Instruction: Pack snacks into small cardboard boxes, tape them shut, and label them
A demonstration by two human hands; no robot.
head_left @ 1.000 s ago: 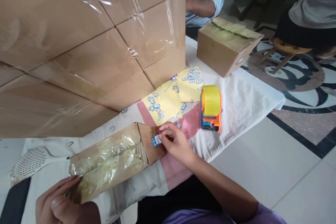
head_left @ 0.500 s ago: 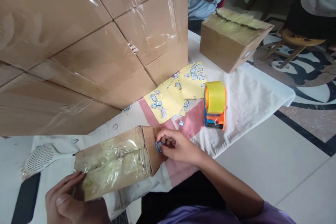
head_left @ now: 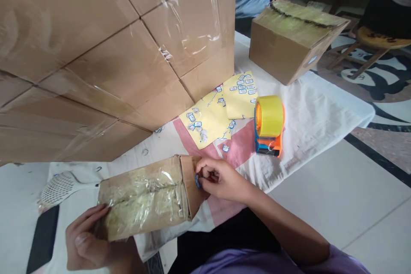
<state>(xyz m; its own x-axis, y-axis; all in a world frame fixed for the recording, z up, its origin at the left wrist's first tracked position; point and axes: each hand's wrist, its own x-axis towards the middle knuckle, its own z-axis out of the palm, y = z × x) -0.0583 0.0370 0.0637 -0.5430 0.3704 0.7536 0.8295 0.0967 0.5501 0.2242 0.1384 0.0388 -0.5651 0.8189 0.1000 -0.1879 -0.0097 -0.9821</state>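
A taped cardboard box (head_left: 144,205) lies in front of me, its top seam covered with shiny clear tape. My left hand (head_left: 88,237) grips its left end, fingertips on the top edge. At the right end face, my right hand (head_left: 223,180) is closed in a pinch on a small blue-edged sticker (head_left: 197,181), which is against or very near the cardboard. The fingers partly hide it. Beyond the box are yellow sheets (head_left: 212,115) with several similar stickers, and one loose sticker (head_left: 225,148) lies on the cloth.
Large stacked cartons (head_left: 112,77) wall off the left and back. A yellow tape roll in an orange-blue dispenser (head_left: 269,124) stands right of the sheets. Another taped box (head_left: 282,47) sits farther back. A white slotted skimmer (head_left: 61,188) and a dark flat object (head_left: 43,237) lie left.
My right fingers have curled in and brought the sticker closer to the box's end face, turning it edge-on. The left hand keeps its hold. The whole view has shifted slightly.
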